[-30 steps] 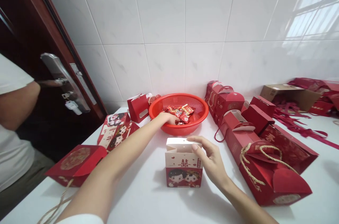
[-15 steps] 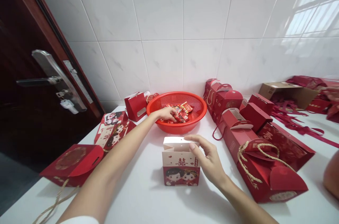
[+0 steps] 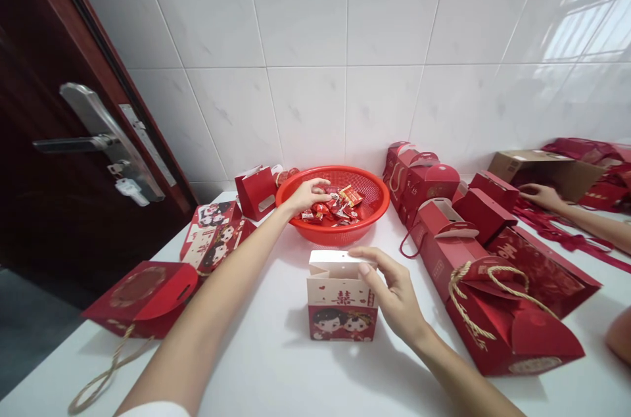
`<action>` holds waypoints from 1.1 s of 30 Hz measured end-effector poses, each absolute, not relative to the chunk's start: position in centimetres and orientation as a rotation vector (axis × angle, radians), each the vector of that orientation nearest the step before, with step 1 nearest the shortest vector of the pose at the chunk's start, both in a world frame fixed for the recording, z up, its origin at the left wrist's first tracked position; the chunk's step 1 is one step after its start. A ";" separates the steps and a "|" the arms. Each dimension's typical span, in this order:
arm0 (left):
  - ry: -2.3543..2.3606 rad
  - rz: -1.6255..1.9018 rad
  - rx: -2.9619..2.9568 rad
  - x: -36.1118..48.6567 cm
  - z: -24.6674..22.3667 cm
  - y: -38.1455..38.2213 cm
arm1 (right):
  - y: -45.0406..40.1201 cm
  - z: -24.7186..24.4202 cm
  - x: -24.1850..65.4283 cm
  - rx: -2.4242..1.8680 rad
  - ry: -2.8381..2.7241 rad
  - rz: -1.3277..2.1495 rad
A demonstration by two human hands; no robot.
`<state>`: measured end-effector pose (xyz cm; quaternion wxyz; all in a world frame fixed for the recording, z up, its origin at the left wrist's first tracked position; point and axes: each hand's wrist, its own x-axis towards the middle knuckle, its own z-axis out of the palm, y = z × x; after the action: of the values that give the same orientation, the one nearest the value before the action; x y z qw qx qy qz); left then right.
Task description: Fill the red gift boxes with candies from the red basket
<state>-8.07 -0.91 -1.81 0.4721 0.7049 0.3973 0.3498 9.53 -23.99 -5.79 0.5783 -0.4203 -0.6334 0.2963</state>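
My left hand (image 3: 309, 197) is over the left part of a red plastic basket (image 3: 332, 233), its fingers curled together above wrapped candies (image 3: 340, 205); whatever the fingertips hold is too small to make out. In front of the basket stands a small open-topped paper box (image 3: 342, 312), cream above and red below, with two cartoon faces on its front. My right hand (image 3: 394, 289) grips the upper right edge of this box between thumb and fingers.
Red gift boxes (image 3: 456, 239) with rope handles stand in rows at the right. More boxes (image 3: 211, 233) lie at the left, near a door handle (image 3: 111, 141). Another person's hand (image 3: 542, 197) reaches toward a cardboard box (image 3: 576, 178) at the far right.
My left hand has risen a little off the candies in the basket. Another person's hand has appeared at the far right. My right hand keeps its grip on the box.
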 end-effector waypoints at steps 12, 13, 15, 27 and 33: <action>1.006 0.973 1.623 -8.1 -1.7 -0.8 | -24.0 -5.7 9.6 -0.956 -1.501 0.673; 1.009 0.981 1.612 -8.1 -1.6 -0.9 | -24.0 -5.7 9.6 -0.955 -1.503 0.672; 1.012 0.996 1.589 -8.0 -1.5 -1.1 | -24.0 -5.8 9.7 -0.955 -1.507 0.669; 0.967 1.032 1.389 -7.6 -0.8 -1.9 | -24.1 -5.7 9.7 -0.963 -1.534 0.632; 0.972 0.976 1.184 -7.7 -0.5 -1.4 | -24.0 -5.6 9.6 -0.967 -1.528 0.651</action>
<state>-7.74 -1.43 -0.54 0.6152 0.5139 0.4220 0.4236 9.61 -24.04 -5.59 0.5728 -0.4123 -0.6517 0.2778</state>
